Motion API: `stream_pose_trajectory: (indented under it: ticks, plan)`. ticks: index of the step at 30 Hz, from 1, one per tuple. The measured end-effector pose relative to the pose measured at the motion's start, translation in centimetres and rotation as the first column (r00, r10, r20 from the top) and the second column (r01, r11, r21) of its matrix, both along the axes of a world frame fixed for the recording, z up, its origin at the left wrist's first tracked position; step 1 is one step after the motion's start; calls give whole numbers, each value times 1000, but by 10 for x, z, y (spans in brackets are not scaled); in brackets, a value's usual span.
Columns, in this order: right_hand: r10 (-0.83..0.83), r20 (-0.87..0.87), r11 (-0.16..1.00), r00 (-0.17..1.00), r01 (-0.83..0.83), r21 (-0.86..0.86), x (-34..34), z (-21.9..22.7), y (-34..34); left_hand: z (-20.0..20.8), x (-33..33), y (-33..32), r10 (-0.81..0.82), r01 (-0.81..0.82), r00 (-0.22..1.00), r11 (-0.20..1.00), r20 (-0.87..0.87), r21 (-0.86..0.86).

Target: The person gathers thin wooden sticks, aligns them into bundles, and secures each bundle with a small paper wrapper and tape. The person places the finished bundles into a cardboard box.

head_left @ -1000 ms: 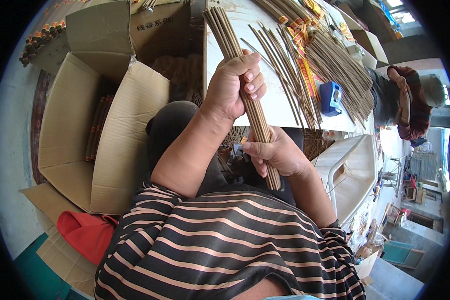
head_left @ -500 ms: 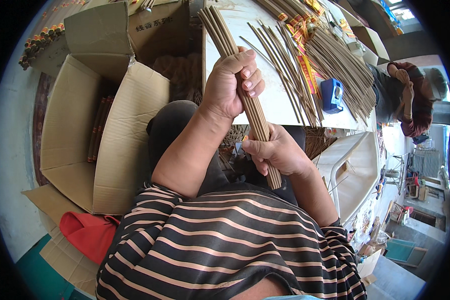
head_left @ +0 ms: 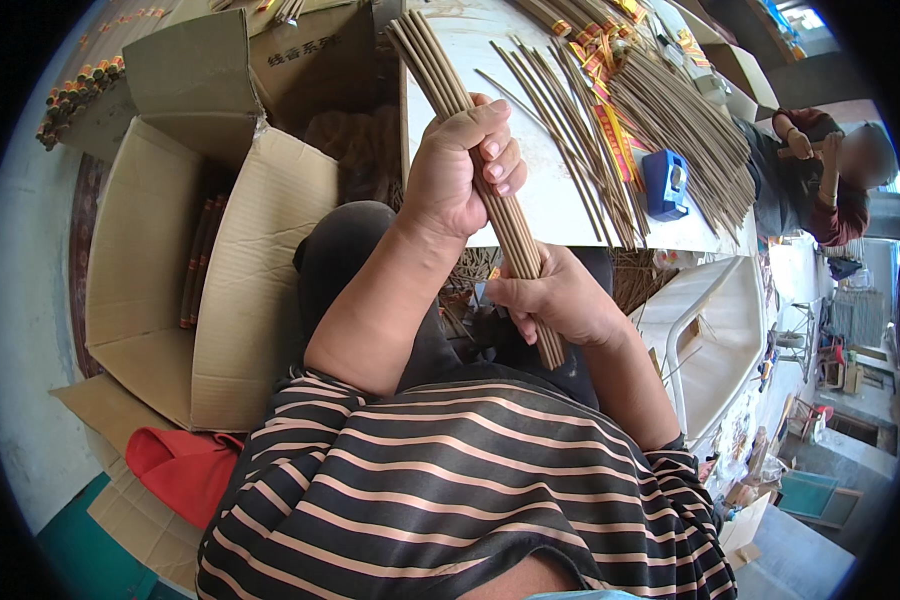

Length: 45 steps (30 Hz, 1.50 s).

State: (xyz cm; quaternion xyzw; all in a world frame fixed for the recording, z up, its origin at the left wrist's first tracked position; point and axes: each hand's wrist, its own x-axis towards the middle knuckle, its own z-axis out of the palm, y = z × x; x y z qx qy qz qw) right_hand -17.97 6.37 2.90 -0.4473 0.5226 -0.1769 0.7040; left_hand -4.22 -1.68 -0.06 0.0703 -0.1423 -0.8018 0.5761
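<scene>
A bundle of brown incense sticks slants across my lap, its upper end leaning left above the table edge. My left hand is wrapped round its upper half, thumb across the sticks. Lower down, my right hand grips the same bundle near its bottom end, which pokes out below the fingers. Beyond my hands, loose incense sticks lie in a wide pile on the white table. Red and yellow paper bands rest among them, and a blue tape dispenser stands by the pile's near side.
An open cardboard box at my left holds several dark red bundles. Red cloth lies below it. A white tub-like container stands at my right. Another person sits beyond the table's right end.
Both my hands keep their hold on the incense bundle, which has barely shifted. The person at the right has moved their arms and head.
</scene>
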Motion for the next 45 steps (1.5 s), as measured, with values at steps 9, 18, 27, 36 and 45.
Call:
stream_pose_trajectory:
  ticks: [9, 18, 27, 36, 45]
  plan:
    - [-94, -527, 932, 844, -111, -345, 9, -7, 4, -5, -5, -2, 105, -105, 987, 994, 121, -5]
    - [-235, -757, 789, 610, -336, -515, 13, -10, 4, -3, -3, -3, 173, -193, 967, 977, 188, 94]
    - [-10, 123, 997, 992, 0, 77, 3, 4, 4, 5, 2, 2, -82, 70, 993, 988, -83, -139]
    - [-61, -345, 912, 937, -88, -402, -7, -11, 16, 33, 4, 11, 137, -130, 973, 990, 184, -51]
    - [-272, -464, 739, 843, -126, -662, -18, 4, 27, 106, 2, 20, 360, -294, 876, 926, 321, -237]
